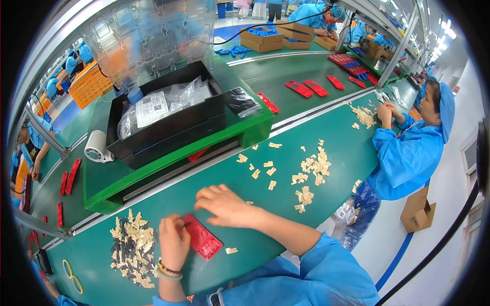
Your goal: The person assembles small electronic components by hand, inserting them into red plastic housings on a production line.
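Observation:
A red plastic shell [206, 241], with moulded recesses inside, lies tilted on the green bench in front of me. My left hand [173, 238], with a bracelet and a bangle at the wrist, is closed at the shell's left edge, fingers curled and thumb against it. Over the shell's upper right edge hovers my right hand [222, 206], its bent fingers apart and nothing visible in them. Beside my left hand is a pile of small cream and black pieces [133, 249]. One loose cream piece [231, 250] lies right of the shell.
More cream pieces [317, 166] are scattered to the right. A black bin [168, 133] with plastic bags stands on a raised green shelf [168, 178] ahead. Beyond it, red shells [298, 88] lie on a conveyor. A co-worker in blue [411, 153] sits at the right. Yellow rings [72, 276] lie far left.

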Available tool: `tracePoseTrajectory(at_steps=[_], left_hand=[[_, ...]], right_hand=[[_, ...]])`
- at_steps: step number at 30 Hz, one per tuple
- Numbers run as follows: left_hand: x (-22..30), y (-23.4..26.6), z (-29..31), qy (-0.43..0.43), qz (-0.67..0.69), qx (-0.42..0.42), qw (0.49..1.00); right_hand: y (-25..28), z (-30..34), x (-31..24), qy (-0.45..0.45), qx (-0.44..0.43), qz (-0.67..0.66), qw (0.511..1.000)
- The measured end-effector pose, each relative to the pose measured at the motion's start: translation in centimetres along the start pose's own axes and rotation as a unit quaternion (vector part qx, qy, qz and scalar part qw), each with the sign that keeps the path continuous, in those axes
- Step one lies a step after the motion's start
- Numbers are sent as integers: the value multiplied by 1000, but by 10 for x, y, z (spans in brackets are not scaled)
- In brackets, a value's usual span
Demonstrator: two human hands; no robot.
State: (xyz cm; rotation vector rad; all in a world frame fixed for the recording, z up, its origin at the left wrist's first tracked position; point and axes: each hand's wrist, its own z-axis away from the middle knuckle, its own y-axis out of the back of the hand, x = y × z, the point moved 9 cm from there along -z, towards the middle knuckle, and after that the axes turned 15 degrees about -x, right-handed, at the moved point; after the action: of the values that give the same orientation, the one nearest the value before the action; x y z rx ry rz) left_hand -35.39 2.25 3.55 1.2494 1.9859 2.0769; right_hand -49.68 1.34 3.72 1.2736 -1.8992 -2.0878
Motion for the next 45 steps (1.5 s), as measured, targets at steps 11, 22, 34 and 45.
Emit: tracePoseTrajectory(at_steps=[11, 22, 34, 45], left_hand=[[14, 32, 5, 27, -73, 82, 994], [19, -39, 46, -71, -191, -25, 979], [13, -33, 43, -54, -122, -22, 991], [9, -31, 44, -39, -110, -22, 993]], right_hand=[[16, -2, -30, 81, 188, -8, 979], [-82, -31, 33, -134, -47, -490, 860], [-82, -40, 36, -158, -31, -416, 895], [-80, -43, 33, -179, -45, -339, 922]])
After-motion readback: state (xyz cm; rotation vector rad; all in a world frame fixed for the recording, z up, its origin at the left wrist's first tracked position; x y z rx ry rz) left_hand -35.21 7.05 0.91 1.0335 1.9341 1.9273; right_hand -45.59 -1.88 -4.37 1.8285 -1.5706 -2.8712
